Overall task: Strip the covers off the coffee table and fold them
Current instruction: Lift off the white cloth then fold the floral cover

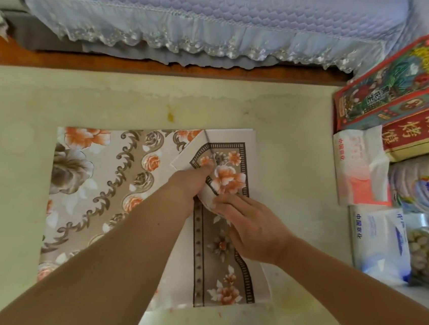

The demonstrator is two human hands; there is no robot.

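**Floral cover being folded at frame centre**

The floral cover (104, 193) is lying folded on the pale tabletop (23, 105) in the middle of the frame, its right corner turned up. The left hand (191, 183) is pinching that raised corner. The right hand (250, 228), fingers spread, is pressing flat on the cover's bordered strip. At the right edge, red boxes (412, 85) and tissue packs (358, 167) are crowding together.

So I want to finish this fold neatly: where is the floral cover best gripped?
Probably at the raised corner flap of the floral cover, which the left hand already pinches; come from the near right side, since that flap stands off the table while the rest lies flat.
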